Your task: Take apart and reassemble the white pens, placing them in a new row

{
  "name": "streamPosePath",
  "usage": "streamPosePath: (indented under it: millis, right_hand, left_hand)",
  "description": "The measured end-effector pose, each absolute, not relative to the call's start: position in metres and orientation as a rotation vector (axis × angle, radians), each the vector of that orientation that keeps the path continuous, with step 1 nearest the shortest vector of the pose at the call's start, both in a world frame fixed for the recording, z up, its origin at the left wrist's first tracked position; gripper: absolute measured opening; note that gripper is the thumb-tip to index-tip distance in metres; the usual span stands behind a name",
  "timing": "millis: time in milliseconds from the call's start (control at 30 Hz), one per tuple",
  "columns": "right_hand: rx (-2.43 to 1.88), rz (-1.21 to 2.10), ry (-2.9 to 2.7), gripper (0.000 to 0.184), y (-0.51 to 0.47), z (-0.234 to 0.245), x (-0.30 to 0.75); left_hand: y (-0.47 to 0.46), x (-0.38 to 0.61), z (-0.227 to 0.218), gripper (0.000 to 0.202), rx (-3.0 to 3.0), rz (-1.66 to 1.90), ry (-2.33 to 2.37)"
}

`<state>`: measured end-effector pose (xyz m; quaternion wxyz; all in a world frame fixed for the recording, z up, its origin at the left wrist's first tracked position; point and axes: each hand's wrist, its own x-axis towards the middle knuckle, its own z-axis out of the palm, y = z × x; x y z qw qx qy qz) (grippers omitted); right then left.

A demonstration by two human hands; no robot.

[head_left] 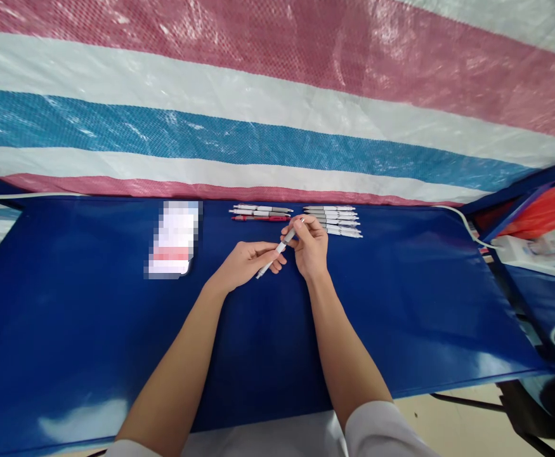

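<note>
A white pen with a grey grip (268, 264) slants between my two hands above the blue table. My left hand (248, 263) is closed on its white barrel, thumb on top. Around the grey section near the tip, my right hand (311, 247) pinches the same pen with thumb and fingers. Just beyond the hands lie several white and grey pens (258, 209) with a red pen (261, 218) in front of them. A second group of white and grey pens (339, 217) rests side by side behind my right hand, which partly hides it.
A phone with a blurred screen (175, 238) lies on the blue table (91, 330) to the left. Striped plastic sheeting (277, 101) hangs along the back edge. A white cable (467, 225) and a white tray (538, 257) are at the right.
</note>
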<state>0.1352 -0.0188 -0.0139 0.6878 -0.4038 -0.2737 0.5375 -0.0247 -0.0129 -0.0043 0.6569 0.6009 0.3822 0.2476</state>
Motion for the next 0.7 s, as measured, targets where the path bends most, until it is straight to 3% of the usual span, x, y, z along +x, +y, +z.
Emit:
streamPosePath:
  millis: [267,700]
  right_hand:
    - [-0.854,1.294,-0.608,0.019,-0.0196,-0.0154,0.1404]
    - [-0.937,1.077,-0.536,0.034,-0.0152,-0.0147,0.1325]
  left_hand:
    - [-0.0109,-0.0291,-0.0044,0.034,1.266,0.538,0.809]
    - [-0.0153,-0.0218,-0.0110,0.033,1.391,0.666,0.948]
